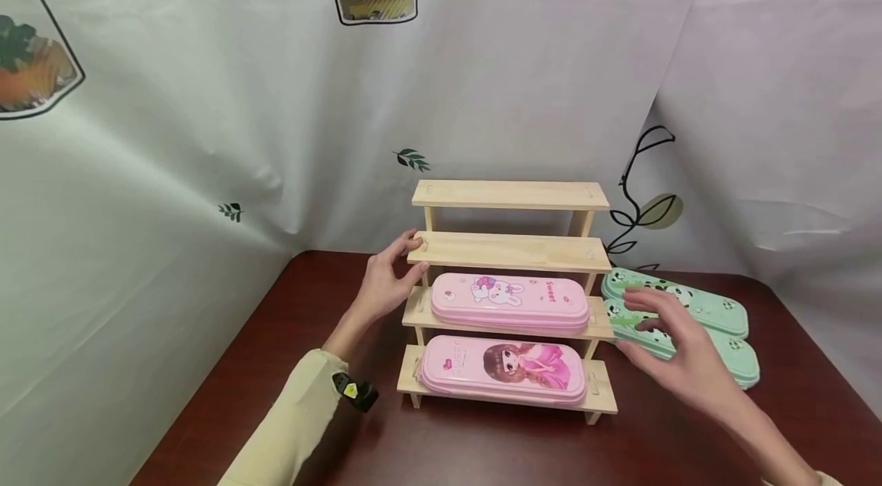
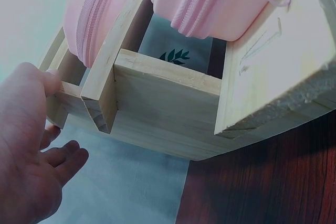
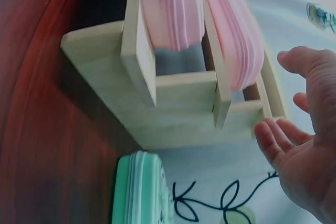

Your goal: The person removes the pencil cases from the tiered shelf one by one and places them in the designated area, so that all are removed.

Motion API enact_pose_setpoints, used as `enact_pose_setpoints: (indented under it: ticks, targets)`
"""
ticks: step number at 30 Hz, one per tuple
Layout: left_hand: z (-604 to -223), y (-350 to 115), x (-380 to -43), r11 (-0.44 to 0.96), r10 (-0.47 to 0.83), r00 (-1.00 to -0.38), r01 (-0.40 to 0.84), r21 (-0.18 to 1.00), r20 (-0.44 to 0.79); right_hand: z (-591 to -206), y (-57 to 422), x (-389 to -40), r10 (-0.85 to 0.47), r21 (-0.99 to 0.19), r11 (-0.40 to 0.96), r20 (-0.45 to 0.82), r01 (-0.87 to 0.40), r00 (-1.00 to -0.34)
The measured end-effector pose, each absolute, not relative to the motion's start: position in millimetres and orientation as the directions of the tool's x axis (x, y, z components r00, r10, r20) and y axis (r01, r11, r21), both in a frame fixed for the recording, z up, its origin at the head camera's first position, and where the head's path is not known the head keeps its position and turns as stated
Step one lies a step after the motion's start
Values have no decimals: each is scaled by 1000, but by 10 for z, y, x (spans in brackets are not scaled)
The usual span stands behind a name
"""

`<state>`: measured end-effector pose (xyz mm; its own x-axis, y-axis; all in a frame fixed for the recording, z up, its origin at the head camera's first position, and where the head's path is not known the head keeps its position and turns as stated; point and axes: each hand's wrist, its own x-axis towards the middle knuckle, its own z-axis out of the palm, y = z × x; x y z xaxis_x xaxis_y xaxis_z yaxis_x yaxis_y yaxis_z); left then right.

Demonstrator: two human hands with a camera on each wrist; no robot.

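A stepped wooden display rack (image 1: 510, 195) with several tiers stands on the table. My left hand (image 1: 388, 281) pinches the left end of its second tier from the top, fingers over the board and thumb at its front edge. On the tier below lies a pink pencil case with a rabbit (image 1: 510, 301); the lowest tier bears a pink pencil case with a long-haired girl (image 1: 503, 368). My right hand (image 1: 682, 360) hovers right of the rack, thumb and fingers spread with nothing between them. In the right wrist view its fingertips (image 3: 266, 136) are near the rack's end.
Two green panda pencil cases (image 1: 710, 306) lie at the right of the dark red table (image 1: 331, 425), partly behind my right hand. A pale printed curtain (image 1: 524, 73) hangs behind and along the sides. The top two tiers bear no case.
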<state>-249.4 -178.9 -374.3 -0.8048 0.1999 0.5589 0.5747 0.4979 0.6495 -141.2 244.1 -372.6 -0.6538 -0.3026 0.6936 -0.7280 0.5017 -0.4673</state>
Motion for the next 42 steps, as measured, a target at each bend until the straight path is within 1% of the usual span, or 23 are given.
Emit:
enact_pose_setpoints:
  ticks: [4, 16, 25, 34, 42]
  targets:
    - [-3751, -1788, -2488, 498, 199, -804, 575, 649, 560, -3722, 2342, -1457, -323, -470, 482, 689, -739, -649]
    - [-3730, -1780, -2491, 498, 199, -804, 576, 649, 561, -3727, 2159, -1577, -365, -454, 527, 642, -718, -674]
    - [-3737, -1786, -2493, 490, 198, -805, 576, 654, 560, -3736, 2078, -1608, -397, -424, 552, 624, -718, -673]
    - [-3751, -1798, -2484, 498, 191, -806, 571, 653, 560, -3735, 2003, -1628, -397, -428, 589, 586, -686, -706]
    - [-3756, -1791, -2485, 494, 194, -803, 576, 651, 563, -3745, 1975, -1655, -412, -421, 573, 594, -703, -691]
